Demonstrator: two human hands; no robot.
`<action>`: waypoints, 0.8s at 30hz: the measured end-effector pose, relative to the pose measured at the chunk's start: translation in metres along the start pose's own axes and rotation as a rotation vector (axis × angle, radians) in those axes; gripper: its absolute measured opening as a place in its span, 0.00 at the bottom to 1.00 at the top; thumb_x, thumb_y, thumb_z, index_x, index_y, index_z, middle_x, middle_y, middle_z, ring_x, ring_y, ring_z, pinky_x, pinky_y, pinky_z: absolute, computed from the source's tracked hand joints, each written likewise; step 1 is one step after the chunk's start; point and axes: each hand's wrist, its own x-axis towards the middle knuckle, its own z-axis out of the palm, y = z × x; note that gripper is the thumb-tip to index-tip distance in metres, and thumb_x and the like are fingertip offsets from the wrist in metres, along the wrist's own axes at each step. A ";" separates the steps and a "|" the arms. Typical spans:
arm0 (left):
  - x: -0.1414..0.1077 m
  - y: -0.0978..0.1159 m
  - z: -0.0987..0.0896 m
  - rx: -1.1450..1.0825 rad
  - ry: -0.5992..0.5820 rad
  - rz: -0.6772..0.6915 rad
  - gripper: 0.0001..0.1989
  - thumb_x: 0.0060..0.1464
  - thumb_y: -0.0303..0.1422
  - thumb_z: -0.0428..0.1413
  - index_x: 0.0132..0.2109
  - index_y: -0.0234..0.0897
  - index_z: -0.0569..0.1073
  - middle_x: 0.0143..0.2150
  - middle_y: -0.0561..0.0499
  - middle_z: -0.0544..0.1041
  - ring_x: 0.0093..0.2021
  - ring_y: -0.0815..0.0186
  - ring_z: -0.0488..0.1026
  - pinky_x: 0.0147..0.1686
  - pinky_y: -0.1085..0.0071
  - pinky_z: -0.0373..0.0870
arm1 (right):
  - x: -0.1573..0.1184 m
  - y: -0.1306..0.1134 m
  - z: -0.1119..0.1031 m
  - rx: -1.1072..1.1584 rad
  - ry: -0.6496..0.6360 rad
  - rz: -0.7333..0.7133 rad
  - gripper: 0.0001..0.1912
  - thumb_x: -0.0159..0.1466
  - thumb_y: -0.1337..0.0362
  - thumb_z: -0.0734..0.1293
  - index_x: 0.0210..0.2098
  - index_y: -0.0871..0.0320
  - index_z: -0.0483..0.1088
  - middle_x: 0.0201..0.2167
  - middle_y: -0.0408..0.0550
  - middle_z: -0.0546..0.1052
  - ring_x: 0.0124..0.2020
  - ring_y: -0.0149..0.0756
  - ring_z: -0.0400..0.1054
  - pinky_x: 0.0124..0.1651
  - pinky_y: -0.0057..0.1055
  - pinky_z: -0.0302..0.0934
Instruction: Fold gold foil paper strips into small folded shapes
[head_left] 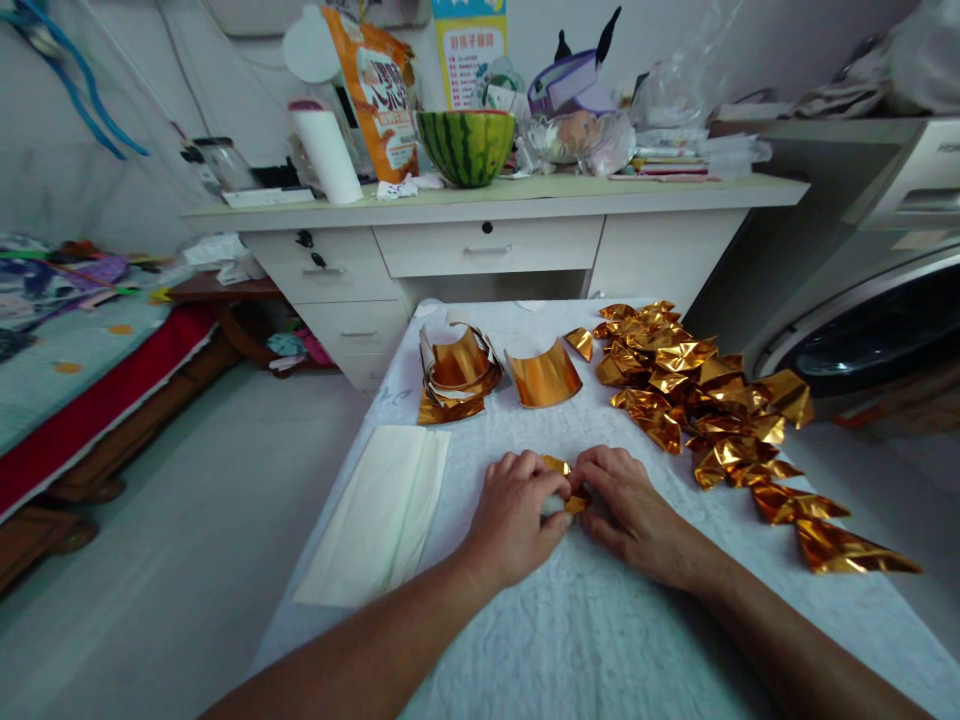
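Note:
Near the middle of the cloth-covered table, my left hand (519,512) and my right hand (628,512) meet around a small piece of gold foil paper (576,503). Fingers of both hands are closed on its edges, and they hide most of it. Just beyond lies a curved gold sheet (544,376), with a curled stack of gold sheets (459,368) to its left. Many folded gold foil pieces (675,365) are heaped along the right side. Left of my left hand lies a flat, pale cream folded paper (379,515).
A white desk (487,245) stands against the table's far end, holding a cut watermelon (466,148), an orange snack bag (382,95) and a paper roll (327,152). A washing machine (870,260) is at the right, a bed (82,350) at the left.

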 end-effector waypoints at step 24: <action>0.000 -0.025 -0.018 -0.246 -0.018 0.134 0.26 0.35 0.14 0.44 0.42 0.41 0.60 0.43 0.51 0.63 0.43 0.66 0.65 0.45 0.70 0.67 | 0.001 -0.002 0.007 -0.295 0.046 -0.200 0.09 0.67 0.68 0.61 0.39 0.59 0.74 0.33 0.51 0.75 0.35 0.40 0.66 0.38 0.38 0.59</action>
